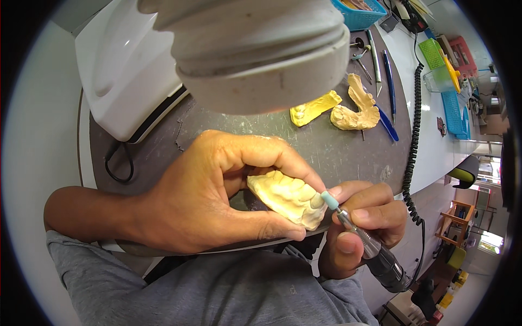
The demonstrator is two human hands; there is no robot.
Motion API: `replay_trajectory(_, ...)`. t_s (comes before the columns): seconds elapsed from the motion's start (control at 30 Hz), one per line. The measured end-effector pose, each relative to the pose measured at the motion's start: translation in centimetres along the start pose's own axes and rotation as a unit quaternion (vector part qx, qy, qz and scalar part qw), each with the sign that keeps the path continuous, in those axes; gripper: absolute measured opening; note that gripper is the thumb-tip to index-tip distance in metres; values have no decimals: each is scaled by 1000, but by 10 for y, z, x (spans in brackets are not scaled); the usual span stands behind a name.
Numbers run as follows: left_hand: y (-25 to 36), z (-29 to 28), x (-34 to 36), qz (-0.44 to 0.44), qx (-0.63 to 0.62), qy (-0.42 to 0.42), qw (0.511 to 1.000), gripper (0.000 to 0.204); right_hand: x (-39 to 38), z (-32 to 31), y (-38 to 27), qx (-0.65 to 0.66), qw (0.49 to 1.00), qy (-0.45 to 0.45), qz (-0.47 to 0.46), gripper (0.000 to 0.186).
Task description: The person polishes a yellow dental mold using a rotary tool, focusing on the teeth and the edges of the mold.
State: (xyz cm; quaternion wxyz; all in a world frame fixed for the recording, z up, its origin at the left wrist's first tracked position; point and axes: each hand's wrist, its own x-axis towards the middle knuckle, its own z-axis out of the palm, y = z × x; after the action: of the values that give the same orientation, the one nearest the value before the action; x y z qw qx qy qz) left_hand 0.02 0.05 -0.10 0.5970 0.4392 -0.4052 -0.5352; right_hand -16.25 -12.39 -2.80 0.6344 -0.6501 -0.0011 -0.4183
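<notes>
My left hand (pixel 185 201) grips a pale yellow dental cast (pixel 283 195) between thumb and fingers, with a translucent greyish piece on one of its teeth at the right end. My right hand (pixel 370 223) is closed around a black and silver rotary handpiece (pixel 376 259) on a coiled cord. The handpiece's light blue cylindrical tip (pixel 329 200) is at the cast's right end; I cannot tell whether it touches. Beyond my hands, a yellow cast piece (pixel 314 108) and a beige arch-shaped cast (pixel 353 117) lie on the grey work surface.
A pale ribbed nozzle (pixel 261 65) hangs over the middle. A white machine (pixel 125 76) is at the upper left. Knives and tools (pixel 389 81) lie behind the casts. A blue basket (pixel 359 13) and coiled cord (pixel 413 146) are at the right, with more trays (pixel 457 108) beyond.
</notes>
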Motion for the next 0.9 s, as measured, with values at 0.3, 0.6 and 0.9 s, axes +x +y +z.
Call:
replay_trajectory(0.3, 2, 0, 1, -1, 15, 0, 1000, 35, 3, -4, -1, -7, 999, -35, -15, 28)
replay_trajectory(0.6, 0, 0, 1, -4, -3, 7, 1000, 35, 2, -4, 0, -6, 999, -35, -17, 28)
replay_trajectory(0.9, 1, 0, 1, -7, 4, 5, 1000, 35, 2, -2, 1, 3, 1000, -8, -3, 27)
